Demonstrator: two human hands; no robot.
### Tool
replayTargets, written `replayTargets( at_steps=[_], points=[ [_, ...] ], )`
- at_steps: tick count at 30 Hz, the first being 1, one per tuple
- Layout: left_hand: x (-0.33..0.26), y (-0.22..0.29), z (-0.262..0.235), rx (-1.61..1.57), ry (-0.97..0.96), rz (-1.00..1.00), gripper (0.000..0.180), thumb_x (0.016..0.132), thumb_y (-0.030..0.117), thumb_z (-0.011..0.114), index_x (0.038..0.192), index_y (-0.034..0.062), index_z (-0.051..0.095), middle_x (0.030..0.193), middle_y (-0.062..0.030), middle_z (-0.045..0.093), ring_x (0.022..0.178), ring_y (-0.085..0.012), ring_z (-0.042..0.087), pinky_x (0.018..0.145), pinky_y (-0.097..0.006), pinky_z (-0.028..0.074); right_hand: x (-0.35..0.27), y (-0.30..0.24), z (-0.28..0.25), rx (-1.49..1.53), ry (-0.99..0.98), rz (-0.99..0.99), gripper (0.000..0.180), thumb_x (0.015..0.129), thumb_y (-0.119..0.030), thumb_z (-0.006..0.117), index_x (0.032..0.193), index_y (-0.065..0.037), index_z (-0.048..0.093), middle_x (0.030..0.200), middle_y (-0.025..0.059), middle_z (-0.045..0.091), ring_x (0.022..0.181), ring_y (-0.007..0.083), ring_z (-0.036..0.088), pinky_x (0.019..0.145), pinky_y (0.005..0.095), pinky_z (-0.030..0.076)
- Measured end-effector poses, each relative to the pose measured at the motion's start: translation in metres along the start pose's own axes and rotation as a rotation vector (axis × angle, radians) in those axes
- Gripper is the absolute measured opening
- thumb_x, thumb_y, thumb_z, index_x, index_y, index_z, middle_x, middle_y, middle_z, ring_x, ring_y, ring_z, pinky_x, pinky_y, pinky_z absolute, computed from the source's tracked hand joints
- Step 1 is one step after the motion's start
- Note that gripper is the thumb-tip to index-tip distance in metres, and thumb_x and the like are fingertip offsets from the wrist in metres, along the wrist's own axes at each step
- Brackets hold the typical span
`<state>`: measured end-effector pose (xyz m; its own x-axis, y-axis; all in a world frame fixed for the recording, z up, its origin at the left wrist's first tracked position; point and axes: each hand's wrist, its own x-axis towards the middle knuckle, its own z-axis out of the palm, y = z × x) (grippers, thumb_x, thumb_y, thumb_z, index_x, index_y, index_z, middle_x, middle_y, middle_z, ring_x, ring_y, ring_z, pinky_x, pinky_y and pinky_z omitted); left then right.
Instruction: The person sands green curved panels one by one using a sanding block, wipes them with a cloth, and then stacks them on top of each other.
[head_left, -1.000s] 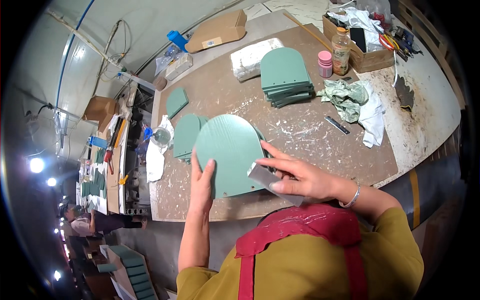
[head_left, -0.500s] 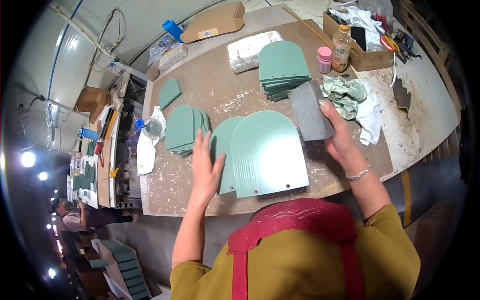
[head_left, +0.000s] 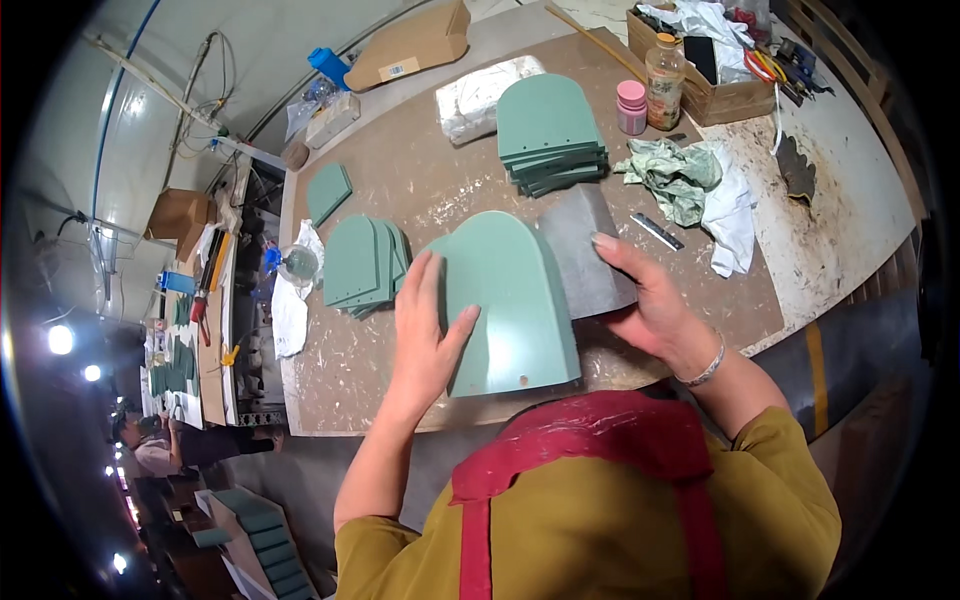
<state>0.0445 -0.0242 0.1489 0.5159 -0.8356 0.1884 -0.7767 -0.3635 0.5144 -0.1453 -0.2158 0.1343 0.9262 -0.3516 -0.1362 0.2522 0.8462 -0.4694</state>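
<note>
Holding grey block (head_left: 583, 260) in right grip (head_left: 652, 308), with thumb on upper face and fingers toward underside, just beside right edge of arched green panel (head_left: 515, 320); cannot tell whether touching. Finding left grip (head_left: 424, 340) at panel's left edge, with thumb on front face; cannot tell whether clasped around or only resting. Locating panel at near side of table (head_left: 420, 180), before red apron (head_left: 590, 435). Noting low green stack (head_left: 352, 258) to left, taller green stack (head_left: 548, 118) farther back, pink jar (head_left: 631, 108) and pale green cloth (head_left: 672, 180) beyond block.
</note>
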Motion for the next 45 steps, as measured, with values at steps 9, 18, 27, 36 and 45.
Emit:
replayTargets(
  at_steps=[9, 18, 27, 36, 45],
  points=[
    [-0.021, 0.047, -0.037, -0.048, -0.028, 0.306, 0.104, 0.071, 0.031, 0.085, 0.155, 0.0078, 0.028, 0.16, -0.0264, 0.022, 0.145, -0.042, 0.031, 0.117, -0.047, 0.03, 0.025, 0.006, 0.068, -0.208, -0.237, -0.013, 0.074, 0.096, -0.033, 0.064, 0.155, -0.013, 0.023, 0.138, 0.0096, 0.045, 0.123, 0.0192, 0.052, 0.098, 0.0338, 0.049],
    [-0.029, 0.014, -0.039, -0.241, 0.444, 0.282, 0.063, 0.083, 0.006, 0.062, 0.141, 0.0022, 0.036, 0.153, -0.0299, 0.036, 0.137, -0.0425, 0.045, 0.109, -0.046, 0.041, 0.066, 0.035, 0.079, -0.44, -0.37, 0.008, 0.081, 0.095, -0.031, 0.063, 0.158, -0.01, 0.016, 0.141, 0.0114, 0.043, 0.122, 0.0219, 0.052, 0.092, 0.036, 0.052],
    [-0.045, 0.017, -0.026, -0.391, 0.575, 0.268, 0.045, 0.091, 0.003, 0.055, 0.134, 0.0011, 0.043, 0.144, -0.0323, 0.046, 0.133, -0.0399, 0.05, 0.109, -0.046, 0.04, 0.062, 0.008, 0.035, -0.408, -0.101, -0.066, 0.078, 0.094, -0.031, 0.063, 0.156, -0.01, 0.02, 0.136, 0.0138, 0.046, 0.111, 0.0224, 0.059, 0.085, 0.036, 0.057],
    [-0.048, 0.028, -0.015, -0.097, 0.339, 0.366, 0.052, 0.082, 0.027, 0.079, 0.12, -0.0025, 0.061, 0.131, -0.0218, 0.062, 0.118, -0.0383, 0.06, 0.103, -0.044, 0.046, 0.045, 0.009, 0.023, -0.42, -0.015, -0.065, 0.072, 0.095, -0.032, 0.062, 0.155, -0.011, 0.028, 0.134, 0.0087, 0.05, 0.118, 0.0196, 0.054, 0.098, 0.0358, 0.048],
    [-0.024, -0.026, -0.058, -1.236, 0.942, -0.173, 0.044, 0.108, 0.036, 0.043, 0.133, 0.0004, 0.049, 0.139, -0.0147, 0.053, 0.128, -0.0257, 0.052, 0.107, -0.043, 0.045, 0.061, 0.054, -0.005, -0.851, 0.03, -0.39, 0.079, 0.093, -0.019, 0.066, 0.156, -0.004, 0.022, 0.151, 0.0175, 0.036, 0.137, 0.0254, 0.039, 0.114, 0.036, 0.031]
  ],
)
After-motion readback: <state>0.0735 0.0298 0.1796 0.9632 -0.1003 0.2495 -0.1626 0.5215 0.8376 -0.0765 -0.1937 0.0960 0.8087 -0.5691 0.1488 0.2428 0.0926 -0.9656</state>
